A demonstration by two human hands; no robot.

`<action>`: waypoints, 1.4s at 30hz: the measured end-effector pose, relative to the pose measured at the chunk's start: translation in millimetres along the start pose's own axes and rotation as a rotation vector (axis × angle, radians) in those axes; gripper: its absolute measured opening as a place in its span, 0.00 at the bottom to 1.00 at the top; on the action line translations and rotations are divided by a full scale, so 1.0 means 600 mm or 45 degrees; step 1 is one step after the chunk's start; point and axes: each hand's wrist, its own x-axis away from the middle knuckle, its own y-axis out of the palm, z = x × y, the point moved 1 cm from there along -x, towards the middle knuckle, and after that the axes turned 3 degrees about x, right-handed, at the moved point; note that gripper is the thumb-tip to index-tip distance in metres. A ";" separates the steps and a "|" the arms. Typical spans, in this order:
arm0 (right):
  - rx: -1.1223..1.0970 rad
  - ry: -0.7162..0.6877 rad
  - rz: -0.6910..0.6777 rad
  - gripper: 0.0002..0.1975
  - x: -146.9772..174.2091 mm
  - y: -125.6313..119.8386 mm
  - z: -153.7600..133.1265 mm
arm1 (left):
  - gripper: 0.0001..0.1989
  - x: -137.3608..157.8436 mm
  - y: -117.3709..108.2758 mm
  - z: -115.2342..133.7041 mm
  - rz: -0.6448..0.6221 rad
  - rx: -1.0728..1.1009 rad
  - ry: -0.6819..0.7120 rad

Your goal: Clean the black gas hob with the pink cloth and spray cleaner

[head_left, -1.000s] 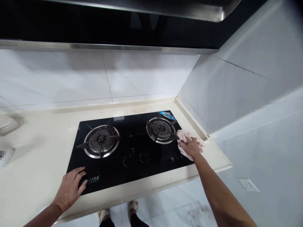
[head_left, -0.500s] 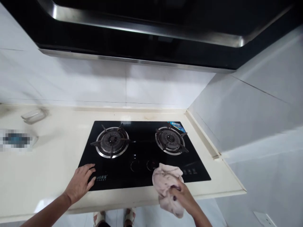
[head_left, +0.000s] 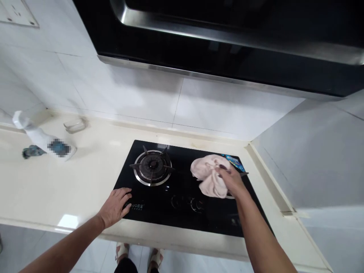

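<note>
A black glass gas stove (head_left: 182, 176) with two burners is set into the cream countertop. My right hand (head_left: 231, 180) grips a bunched pale pink cloth (head_left: 212, 176) over the right burner, most of which the cloth and hand hide. Resting at the stove's front left corner, my left hand (head_left: 116, 204) holds nothing and its fingers are spread. The left burner (head_left: 152, 168), with its pan supports, lies uncovered beyond that hand. Two dark knobs (head_left: 196, 205) sit near the front middle of the glass.
A black range hood (head_left: 227, 49) hangs low over the stove. On the countertop (head_left: 85, 182) at left are a white spray bottle (head_left: 40, 134), a crumpled dark bluish thing (head_left: 33, 151) and a clear container (head_left: 74, 125). A tiled wall (head_left: 313, 159) closes off the right side.
My right hand has carried the cloth from the stove's front edge back onto the right burner. The left hand stays at the front left corner. The view has turned left, showing the whole spray bottle.
</note>
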 end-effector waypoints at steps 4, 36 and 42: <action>0.986 -0.207 -0.328 0.25 -0.025 0.108 0.003 | 0.09 0.001 -0.001 0.002 -0.013 0.010 -0.013; 1.092 -0.945 -0.906 0.21 0.249 0.350 -0.081 | 0.12 0.006 0.003 0.006 -0.105 0.032 -0.059; 0.849 -1.186 -1.132 0.16 0.342 0.383 -0.083 | 0.13 0.005 -0.002 0.001 -0.063 0.041 -0.048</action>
